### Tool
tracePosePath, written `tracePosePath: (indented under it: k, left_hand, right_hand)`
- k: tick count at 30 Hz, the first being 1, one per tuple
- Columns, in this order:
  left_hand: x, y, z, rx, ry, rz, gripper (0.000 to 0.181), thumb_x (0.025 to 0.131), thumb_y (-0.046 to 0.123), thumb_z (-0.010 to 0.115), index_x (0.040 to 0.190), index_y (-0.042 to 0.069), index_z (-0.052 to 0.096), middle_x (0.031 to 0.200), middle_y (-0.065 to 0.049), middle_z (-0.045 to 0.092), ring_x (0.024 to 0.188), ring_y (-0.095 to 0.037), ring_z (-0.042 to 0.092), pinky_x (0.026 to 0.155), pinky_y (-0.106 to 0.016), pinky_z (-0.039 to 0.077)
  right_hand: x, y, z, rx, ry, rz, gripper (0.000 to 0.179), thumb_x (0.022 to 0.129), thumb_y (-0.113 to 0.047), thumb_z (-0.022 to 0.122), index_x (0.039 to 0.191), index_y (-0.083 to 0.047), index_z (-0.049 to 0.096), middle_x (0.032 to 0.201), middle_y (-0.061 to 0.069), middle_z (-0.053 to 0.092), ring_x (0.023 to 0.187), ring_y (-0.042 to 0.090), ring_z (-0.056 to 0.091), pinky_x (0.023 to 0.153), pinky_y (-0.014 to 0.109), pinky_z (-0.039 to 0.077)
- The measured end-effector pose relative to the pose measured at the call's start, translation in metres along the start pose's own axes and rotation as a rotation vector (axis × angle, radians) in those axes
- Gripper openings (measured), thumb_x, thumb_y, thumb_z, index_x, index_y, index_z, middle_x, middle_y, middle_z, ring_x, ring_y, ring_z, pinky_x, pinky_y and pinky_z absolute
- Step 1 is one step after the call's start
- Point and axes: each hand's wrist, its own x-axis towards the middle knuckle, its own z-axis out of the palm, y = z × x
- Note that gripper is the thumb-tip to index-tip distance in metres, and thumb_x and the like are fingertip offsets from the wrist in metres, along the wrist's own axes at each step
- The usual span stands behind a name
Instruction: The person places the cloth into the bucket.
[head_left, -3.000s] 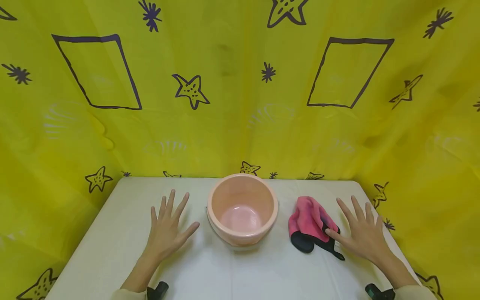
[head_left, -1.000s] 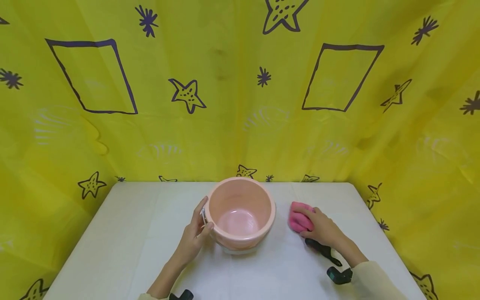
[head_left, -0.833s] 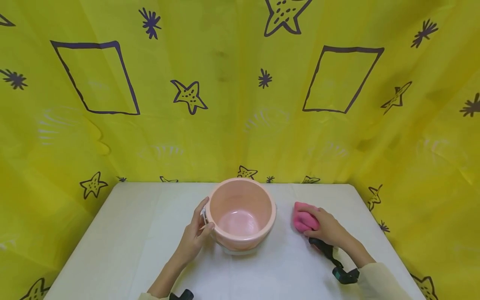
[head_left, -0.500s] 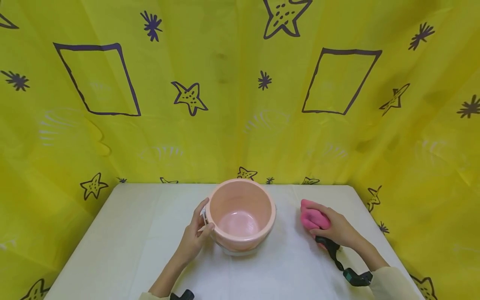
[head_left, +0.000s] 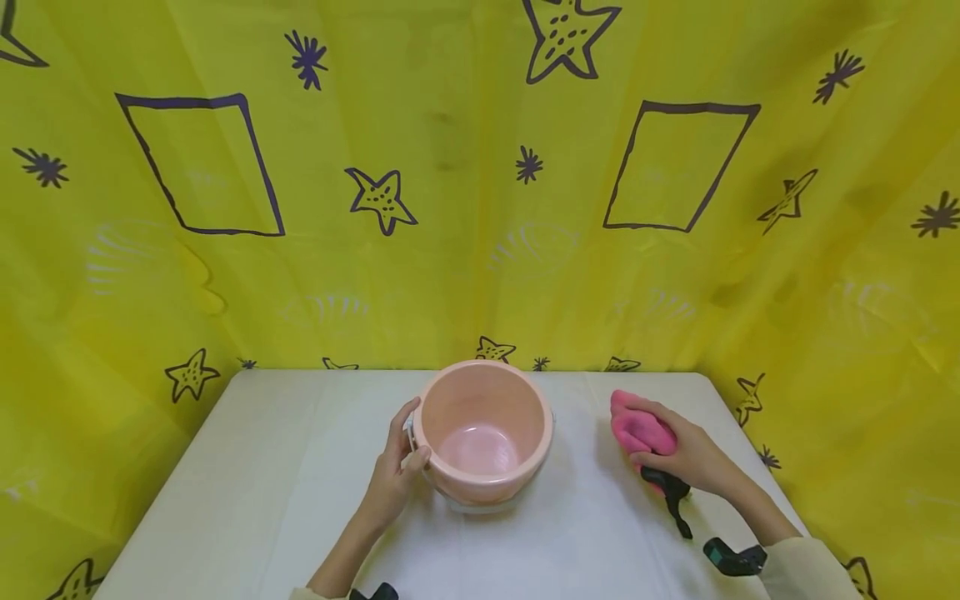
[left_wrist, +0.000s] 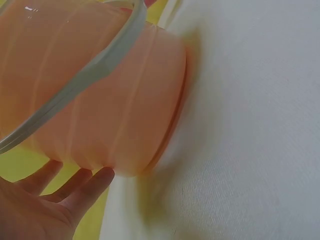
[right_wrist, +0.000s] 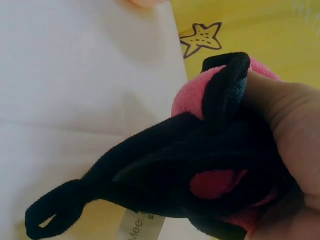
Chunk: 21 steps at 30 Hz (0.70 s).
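Note:
A peach-pink bucket (head_left: 483, 492) stands upright on the white table. My left hand (head_left: 392, 479) holds its left side, thumb by the rim and fingers against the outer wall. Close up, the left wrist view shows fingertips on the bucket's ribbed wall, below its pale handle (left_wrist: 100, 67). To the right, my right hand (head_left: 693, 457) grips a bunched pink hand towel (head_left: 643, 432) just over the table. The towel's black trim and hanging loop (right_wrist: 55, 210) dangle from the fist, with a pale label (right_wrist: 140, 225) beside them. Most of the pink cloth is hidden by the hand.
The white table (head_left: 247, 467) runs back to a yellow curtain (head_left: 442, 275) with dark star drawings, which also closes in both sides. Dark wrist devices (head_left: 735, 558) sit at both cuffs.
From open above the table, my left hand has come to the bucket and my right hand has gathered up the towel. Recently the right hand has drawn the towel rightwards and slightly up.

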Motion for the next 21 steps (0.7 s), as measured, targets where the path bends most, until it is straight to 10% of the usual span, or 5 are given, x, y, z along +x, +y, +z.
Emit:
tracePosePath:
  k: [21]
  left_hand:
    - [-0.001,0.002,0.003,-0.014,0.019,-0.03,0.067,0.102,0.023,0.052,0.161,0.038,0.024,0.164,-0.01,0.036,0.137,-0.046,0.049,0.095,-0.063,0.05]
  right_hand:
    - [0.014,-0.023,-0.037,-0.003,-0.002,-0.111,0.079,0.081,-0.029,0.089,0.15,-0.02,0.049,0.111,0.012,0.063,0.089,0.027,0.058,0.061,0.031,0.056]
